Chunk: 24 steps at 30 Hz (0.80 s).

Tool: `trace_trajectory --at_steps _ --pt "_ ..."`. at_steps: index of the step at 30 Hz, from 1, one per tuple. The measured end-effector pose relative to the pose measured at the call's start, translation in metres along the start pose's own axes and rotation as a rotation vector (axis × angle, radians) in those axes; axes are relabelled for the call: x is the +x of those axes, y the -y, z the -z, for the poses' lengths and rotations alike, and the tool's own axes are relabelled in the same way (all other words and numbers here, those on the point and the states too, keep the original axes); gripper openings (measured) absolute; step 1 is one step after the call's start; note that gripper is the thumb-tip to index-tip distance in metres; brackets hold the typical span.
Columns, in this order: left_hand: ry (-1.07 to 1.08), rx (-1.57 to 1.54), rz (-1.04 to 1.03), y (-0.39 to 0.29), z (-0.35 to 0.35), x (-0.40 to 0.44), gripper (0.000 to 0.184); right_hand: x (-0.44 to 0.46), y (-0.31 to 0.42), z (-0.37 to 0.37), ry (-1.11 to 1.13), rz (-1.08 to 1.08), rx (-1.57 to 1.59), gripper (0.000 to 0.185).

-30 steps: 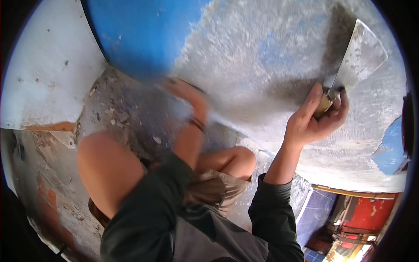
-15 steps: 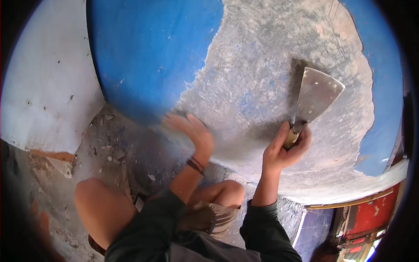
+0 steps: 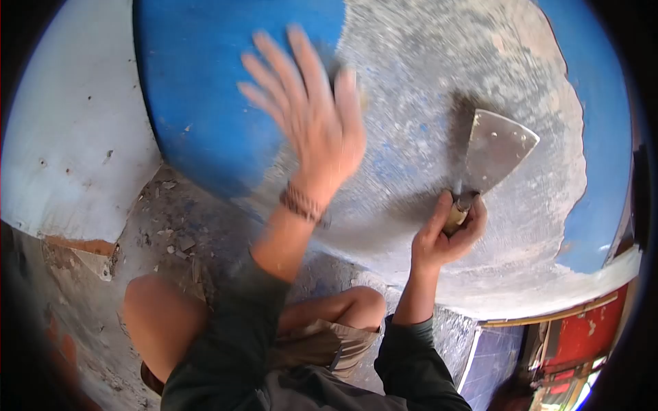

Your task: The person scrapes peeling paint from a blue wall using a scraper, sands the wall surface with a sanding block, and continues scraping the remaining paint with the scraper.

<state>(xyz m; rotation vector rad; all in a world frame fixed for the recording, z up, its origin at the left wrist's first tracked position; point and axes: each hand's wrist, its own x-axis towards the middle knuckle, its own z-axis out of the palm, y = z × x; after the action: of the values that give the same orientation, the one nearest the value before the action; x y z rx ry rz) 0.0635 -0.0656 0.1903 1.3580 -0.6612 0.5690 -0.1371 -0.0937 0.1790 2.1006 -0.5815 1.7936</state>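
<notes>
With fingers spread, my left hand (image 3: 319, 127) is raised over the border between the blue paint (image 3: 205, 89) and the bare grey wall surface (image 3: 411, 61). It is slightly blurred and holds nothing; a dark band circles the wrist. My right hand (image 3: 445, 236) is closed around the short handle of a scraper (image 3: 499, 147). The scraper's wide metal blade points up and lies close to the grey surface, with a shadow along its left side.
A pale panel (image 3: 75, 123) stands at the left. Debris and paint flakes (image 3: 181, 243) lie on the floor beside my bent knees (image 3: 161, 322). Blue paint (image 3: 603, 137) edges the wall at the right, and a red surface (image 3: 589, 329) shows at the lower right.
My left hand has moved up from the wall's lower edge onto the blue paint. The scraper in my right hand sits lower and further left in view than a second ago.
</notes>
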Motion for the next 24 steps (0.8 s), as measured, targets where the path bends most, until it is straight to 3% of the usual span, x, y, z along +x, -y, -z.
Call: trace_trajectory --at_steps 3,5,8,11,13,16,18,21,24 --pt "0.092 0.097 -0.107 -0.006 0.003 -0.013 0.062 0.0 -0.002 0.007 0.031 -0.03 0.01 0.042" --pt "0.157 0.058 -0.099 0.012 -0.003 -0.099 0.059 -0.001 0.0 0.009 -0.017 -0.166 0.173 0.045" --pt "0.245 0.018 -0.083 0.023 -0.012 -0.19 0.057 -0.006 0.002 0.021 -0.042 -0.182 0.236 0.046" --pt "0.267 0.067 -0.302 -0.014 -0.006 -0.09 0.055 -0.049 -0.005 0.043 -0.054 -0.251 0.272 0.047" --pt "0.146 0.09 -0.486 -0.052 -0.017 -0.009 0.052 -0.076 0.003 0.046 -0.045 -0.354 0.323 0.048" --pt "0.196 0.124 -0.588 -0.058 -0.014 0.006 0.052 -0.09 0.01 0.042 -0.017 -0.479 0.27 0.044" --pt "0.218 0.094 -0.473 -0.033 -0.013 -0.05 0.052 -0.083 0.011 0.033 -0.095 -0.52 0.338 0.043" --pt "0.396 0.18 -0.47 0.014 -0.006 -0.151 0.05 -0.065 0.012 0.022 -0.189 -0.541 0.387 0.042" --pt "0.387 0.179 -0.524 -0.005 -0.008 -0.123 0.051 -0.057 0.005 0.026 -0.168 -0.546 0.36 0.043"
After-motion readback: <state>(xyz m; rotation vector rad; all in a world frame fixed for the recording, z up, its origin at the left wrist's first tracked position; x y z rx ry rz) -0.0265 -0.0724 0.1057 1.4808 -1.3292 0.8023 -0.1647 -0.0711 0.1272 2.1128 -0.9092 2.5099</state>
